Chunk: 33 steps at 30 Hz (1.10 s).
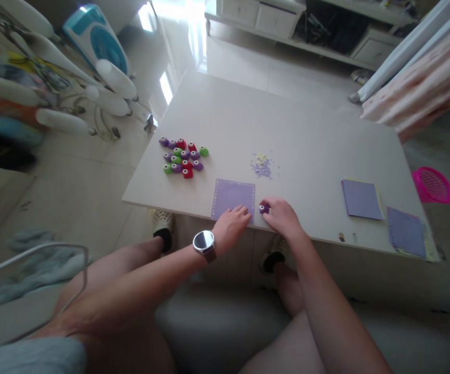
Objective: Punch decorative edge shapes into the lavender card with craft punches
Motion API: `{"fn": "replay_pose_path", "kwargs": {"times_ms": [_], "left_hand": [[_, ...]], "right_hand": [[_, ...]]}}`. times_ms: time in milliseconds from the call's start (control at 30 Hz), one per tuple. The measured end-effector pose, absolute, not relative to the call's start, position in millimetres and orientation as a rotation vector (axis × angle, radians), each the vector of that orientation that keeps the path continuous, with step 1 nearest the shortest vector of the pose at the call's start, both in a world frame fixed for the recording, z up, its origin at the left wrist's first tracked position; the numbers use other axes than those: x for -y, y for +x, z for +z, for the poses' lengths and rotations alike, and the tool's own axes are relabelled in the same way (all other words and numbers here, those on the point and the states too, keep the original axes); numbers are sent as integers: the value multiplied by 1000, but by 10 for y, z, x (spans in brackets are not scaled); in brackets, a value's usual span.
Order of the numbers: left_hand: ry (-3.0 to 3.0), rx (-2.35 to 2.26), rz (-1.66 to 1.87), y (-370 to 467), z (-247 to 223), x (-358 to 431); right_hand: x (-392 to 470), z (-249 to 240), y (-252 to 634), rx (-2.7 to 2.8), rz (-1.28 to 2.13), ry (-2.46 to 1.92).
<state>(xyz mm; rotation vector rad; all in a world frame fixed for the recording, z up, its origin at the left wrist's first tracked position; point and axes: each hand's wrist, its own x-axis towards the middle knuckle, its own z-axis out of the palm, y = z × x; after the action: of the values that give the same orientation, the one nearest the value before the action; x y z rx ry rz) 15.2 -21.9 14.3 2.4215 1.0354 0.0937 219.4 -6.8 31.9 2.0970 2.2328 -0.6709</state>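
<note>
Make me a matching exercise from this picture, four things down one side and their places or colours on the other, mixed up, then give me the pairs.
Things:
1. Lone purple punch
2. Clustered punches
3. Paper bits
4. Mesh basket

Places or colours:
A. Bright pink
B. In the right hand
C. Yellow and lilac
D. Red, green and purple

Pairs: 1-B, 2-D, 3-C, 4-A

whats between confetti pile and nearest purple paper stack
In the head view, past the scattered edge of the confetti pile, it's bare tabletop up to the purple paper stack.
</note>
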Motion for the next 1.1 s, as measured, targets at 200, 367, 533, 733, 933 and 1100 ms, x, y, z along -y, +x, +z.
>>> {"fn": "replay_pose_path", "kwargs": {"times_ms": [200,367,533,733,933,1100], "left_hand": [[2418,-1086,-45,184,236,200],[2375,-1076,-10,159,257,186],[2344,-1080,-10,130,242,164],[2403,-1083,-44,121,192,162],[2447,-1070,-23,132,130,157],[2488,-1075,-22,147,133,147]], "right_hand": [[86,307,2129,-2183,-723,2050],[83,289,2140,-2162,-742,2061],[77,280,2162,-2159,-756,2050],[66,277,2167,-2149,-743,2054],[52,271,2171,-2146,-756,2044],[59,272,2180,-2158,-764,2040]]}}
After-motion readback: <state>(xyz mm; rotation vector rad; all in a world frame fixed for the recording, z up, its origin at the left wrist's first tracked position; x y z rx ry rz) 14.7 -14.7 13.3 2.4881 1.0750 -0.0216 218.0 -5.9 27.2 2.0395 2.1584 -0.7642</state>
